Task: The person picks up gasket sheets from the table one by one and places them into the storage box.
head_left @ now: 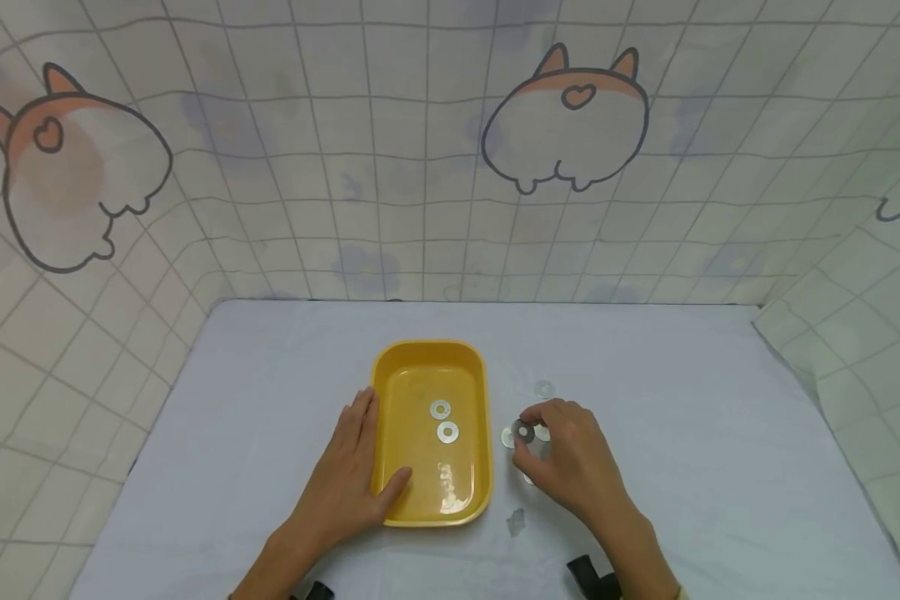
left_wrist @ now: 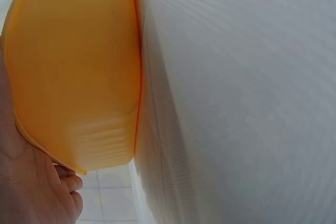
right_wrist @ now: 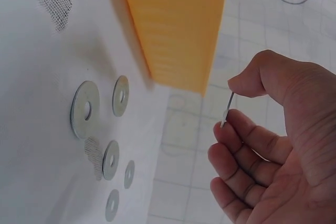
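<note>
A yellow tray [head_left: 489, 417] stands on the white-covered table with two washers [head_left: 440, 409] lying flat inside. My left hand [head_left: 345, 492] rests along its left rim, fingers nearly straight, thumb reaching over the near left corner. To the right of the tray, my right hand [head_left: 576, 454] pinches a flat metal washer [right_wrist: 227, 111] between thumb and fingertips, above the table. Several loose washers [right_wrist: 85, 109] lie below and around that hand; in the head view it partly hides them. The left wrist view shows the tray's outer wall [left_wrist: 79, 72] beside the palm.
A small grey mesh-like patch [head_left: 516, 522] is on the cloth near the tray's front right corner. Dark straps [head_left: 596, 577] show by the wrists. Grid-patterned curtains [head_left: 390, 233] with cartoon animals enclose the table at the back and sides.
</note>
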The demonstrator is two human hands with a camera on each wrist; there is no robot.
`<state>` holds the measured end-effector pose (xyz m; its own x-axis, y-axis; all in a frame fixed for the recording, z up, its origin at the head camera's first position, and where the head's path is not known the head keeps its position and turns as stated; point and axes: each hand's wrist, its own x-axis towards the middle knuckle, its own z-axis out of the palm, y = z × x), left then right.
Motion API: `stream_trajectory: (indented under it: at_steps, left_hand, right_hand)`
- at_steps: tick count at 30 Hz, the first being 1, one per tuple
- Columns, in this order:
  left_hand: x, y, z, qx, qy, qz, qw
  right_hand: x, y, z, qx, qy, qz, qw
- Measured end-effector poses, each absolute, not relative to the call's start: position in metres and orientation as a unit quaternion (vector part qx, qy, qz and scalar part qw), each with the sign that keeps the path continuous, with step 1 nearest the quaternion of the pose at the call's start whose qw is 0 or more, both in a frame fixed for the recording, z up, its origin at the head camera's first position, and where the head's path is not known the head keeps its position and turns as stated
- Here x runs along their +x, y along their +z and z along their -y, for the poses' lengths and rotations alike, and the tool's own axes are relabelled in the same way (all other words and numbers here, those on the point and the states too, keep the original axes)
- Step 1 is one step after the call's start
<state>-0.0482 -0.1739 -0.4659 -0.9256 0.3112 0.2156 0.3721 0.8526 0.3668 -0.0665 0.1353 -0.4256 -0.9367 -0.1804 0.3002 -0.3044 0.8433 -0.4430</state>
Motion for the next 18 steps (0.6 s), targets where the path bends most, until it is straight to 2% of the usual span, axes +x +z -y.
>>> stream_trajectory:
  at_steps: [18]
  left_hand:
    - [-0.048, -0.467, 0.173, -0.175, -0.206, 0.960, 0.074]
  right_hand:
    - [-0.076, -0.420, -0.122, 0.179, 0.263, 0.941, 0.119]
